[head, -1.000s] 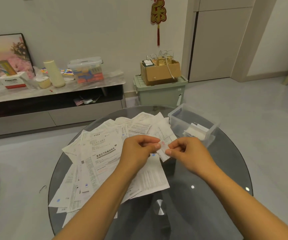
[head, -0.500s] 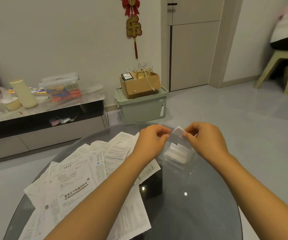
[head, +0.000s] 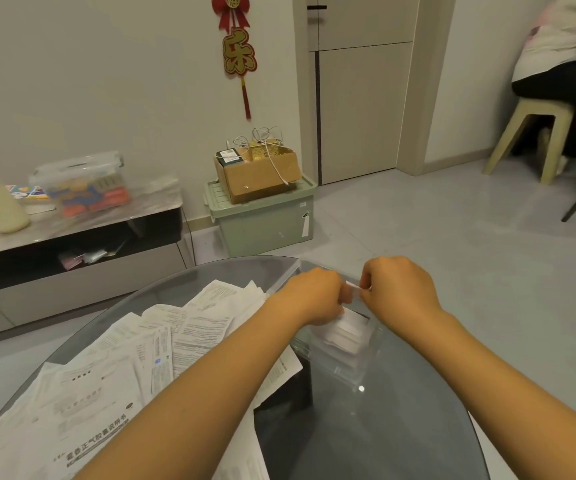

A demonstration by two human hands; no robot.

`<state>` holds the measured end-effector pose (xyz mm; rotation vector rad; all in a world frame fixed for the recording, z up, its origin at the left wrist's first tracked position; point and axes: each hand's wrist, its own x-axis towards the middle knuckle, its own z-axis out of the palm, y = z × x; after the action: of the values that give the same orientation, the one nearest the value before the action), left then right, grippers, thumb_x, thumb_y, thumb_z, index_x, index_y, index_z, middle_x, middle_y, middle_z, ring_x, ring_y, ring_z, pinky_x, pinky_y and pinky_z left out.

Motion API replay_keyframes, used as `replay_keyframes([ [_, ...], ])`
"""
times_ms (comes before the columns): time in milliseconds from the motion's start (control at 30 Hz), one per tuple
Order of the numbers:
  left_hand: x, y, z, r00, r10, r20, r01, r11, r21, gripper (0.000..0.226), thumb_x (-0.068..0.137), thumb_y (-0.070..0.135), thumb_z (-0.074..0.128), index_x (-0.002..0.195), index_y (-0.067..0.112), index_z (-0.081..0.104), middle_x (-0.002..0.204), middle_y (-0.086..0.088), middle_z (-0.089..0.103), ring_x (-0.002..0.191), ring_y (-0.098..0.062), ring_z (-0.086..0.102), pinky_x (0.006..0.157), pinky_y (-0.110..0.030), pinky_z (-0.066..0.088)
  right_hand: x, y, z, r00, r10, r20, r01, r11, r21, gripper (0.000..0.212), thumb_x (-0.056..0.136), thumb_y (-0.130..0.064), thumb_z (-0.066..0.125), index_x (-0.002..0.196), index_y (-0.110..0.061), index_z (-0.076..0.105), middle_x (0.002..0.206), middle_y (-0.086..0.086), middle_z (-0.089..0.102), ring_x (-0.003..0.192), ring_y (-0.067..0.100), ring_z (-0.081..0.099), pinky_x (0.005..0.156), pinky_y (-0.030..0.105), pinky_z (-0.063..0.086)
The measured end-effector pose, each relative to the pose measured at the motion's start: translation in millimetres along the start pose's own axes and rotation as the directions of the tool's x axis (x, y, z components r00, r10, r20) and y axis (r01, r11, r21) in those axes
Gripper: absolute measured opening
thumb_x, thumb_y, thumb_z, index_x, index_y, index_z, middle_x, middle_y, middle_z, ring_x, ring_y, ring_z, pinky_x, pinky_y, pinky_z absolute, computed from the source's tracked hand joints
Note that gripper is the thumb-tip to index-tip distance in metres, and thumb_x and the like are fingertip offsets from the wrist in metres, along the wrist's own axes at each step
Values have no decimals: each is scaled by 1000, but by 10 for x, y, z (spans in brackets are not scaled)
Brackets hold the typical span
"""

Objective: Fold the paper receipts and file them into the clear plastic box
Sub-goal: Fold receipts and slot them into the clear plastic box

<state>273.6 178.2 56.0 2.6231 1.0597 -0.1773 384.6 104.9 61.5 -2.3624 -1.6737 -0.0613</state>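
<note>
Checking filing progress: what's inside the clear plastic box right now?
A stack of folded white receipts lies inside the clear plastic box. The left hand and right hand, pinching a folded receipt, hide its far end.

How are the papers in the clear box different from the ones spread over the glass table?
The folded receipts in the clear plastic box are small, compact and stacked together; the loose papers on the glass table are large, flat and unfolded. Those in the box sit contained; those on the table fan out and overlap in a wide heap. Printed text shows clearly on the loose sheets, hardly at all on the folded ones. Both are white paper.
</note>
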Motion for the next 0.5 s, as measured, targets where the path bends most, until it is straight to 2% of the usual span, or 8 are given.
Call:
replay_keyframes([
  [100,-14,5,-42,997,-15,77,14,1000,10,40,90,5,41,118,23,64,121,-1,62,103,-22,59,89,-32,49,18,-2,-8,999,-2,35,4,999,-34,13,86,-14,58,97,-12,66,96,9,67,90,27,60,66,28,43],
  [200,-47,-2,-85,989,-21,144,25,999,-25,37,92,7,40,111,21,68,117,0,63,94,-20,55,78,-25,43,16,-23,-11,999,-39,30,43,993,-111,16,84,-9,57,97,-15,65,96,7,66,90,26,60,64,25,36],
  [267,-54,-16,-86,986,-22,168,33,997,-63,36,93,9,40,107,22,70,120,0,61,92,-18,53,80,-24,40,4,-61,-23,996,-77,45,84,978,-193,17,84,-10,57,98,-18,65,95,5,65,88,25,60,63,25,33],
  [333,-62,-19,-84,982,-25,185,43,995,-92,36,93,8,40,107,22,70,123,1,60,103,-20,54,87,-25,41,-2,-115,-44,992,-99,80,117,958,-261,16,84,-10,57,96,-19,63,86,3,61,80,25,57,56,23,29],
  [400,-69,-16,-88,983,-25,183,48,991,-124,35,92,8,41,107,20,71,119,2,61,107,-19,55,89,-25,41,-1,-164,-63,986,-108,123,142,940,-309,15,84,-7,55,91,-20,60,76,2,53,75,25,53,50,22,24],
  [500,-73,-39,-91,992,-33,119,54,984,-170,32,91,7,44,104,17,72,108,2,65,100,-18,57,83,-24,43,33,-202,-64,979,-136,150,181,919,-351,18,84,-4,52,76,-18,45,70,-3,44,81,24,57,47,21,20],
])
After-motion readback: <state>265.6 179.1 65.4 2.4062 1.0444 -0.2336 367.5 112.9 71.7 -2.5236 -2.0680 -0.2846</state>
